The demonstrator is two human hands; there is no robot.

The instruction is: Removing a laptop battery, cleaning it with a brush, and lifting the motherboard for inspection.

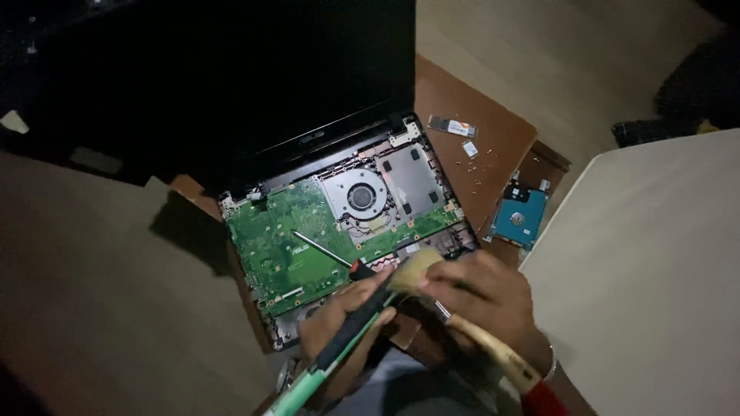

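Cleaning of the opened laptop's inside looks to be the step in hand. The left hand (347, 312) is wrapped around a green-handled screwdriver (339, 339), its shaft tip resting on the green motherboard (293, 231). The right hand (486, 296) grips a wooden-handled brush (420, 270), bristles at the board's near edge (just below the fan (360, 195)). Both hands sit at the laptop's near side, over the surface's (493, 146) near edge. A next move would call for light strokes clear of small connectors. A blue hard drive (518, 218) lies at the surface's right edge.
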